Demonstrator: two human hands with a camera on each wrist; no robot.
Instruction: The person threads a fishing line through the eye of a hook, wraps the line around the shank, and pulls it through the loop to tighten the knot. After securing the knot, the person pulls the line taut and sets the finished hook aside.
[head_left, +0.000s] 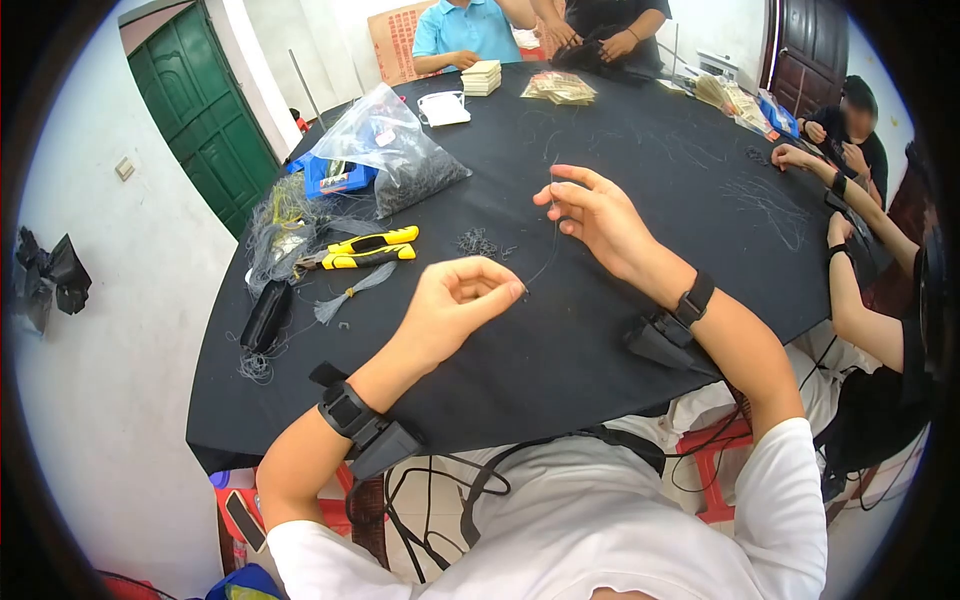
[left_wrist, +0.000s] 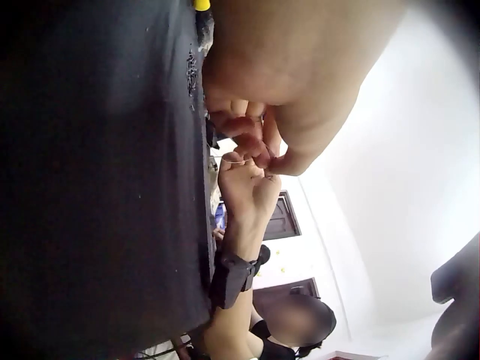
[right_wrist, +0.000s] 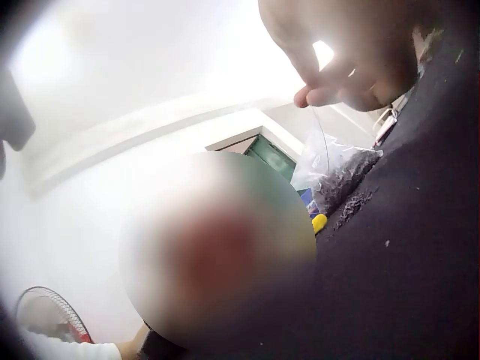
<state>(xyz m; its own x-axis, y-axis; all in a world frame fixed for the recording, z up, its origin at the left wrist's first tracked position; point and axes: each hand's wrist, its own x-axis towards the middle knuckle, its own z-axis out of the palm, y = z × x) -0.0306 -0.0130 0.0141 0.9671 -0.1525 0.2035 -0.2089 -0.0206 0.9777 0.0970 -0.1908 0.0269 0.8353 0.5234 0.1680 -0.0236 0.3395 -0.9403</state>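
My left hand (head_left: 450, 310) pinches a thin dark thread (head_left: 547, 264) between thumb and index finger, with a tiny dark piece at the fingertips. Above and to its right, my right hand (head_left: 608, 228) pinches the upper part of the same thread, its other fingers loosely bent. The thread runs slightly slack between the two hands, over the black-covered table (head_left: 480, 360). In the right wrist view the thread (right_wrist: 321, 133) hangs down from the right thumb and fingertip. A small heap of dark pieces (head_left: 480, 243) lies just beyond the left hand.
Yellow-handled pliers (head_left: 372, 258), a tied grey thread bundle (head_left: 352, 293) and a black case (head_left: 267, 316) lie at left. Behind them stand a clear bag of dark pieces (head_left: 425, 178) and a blue container (head_left: 338, 178). Stacked cards (head_left: 481, 78) are farther back. Other people sit around the table.
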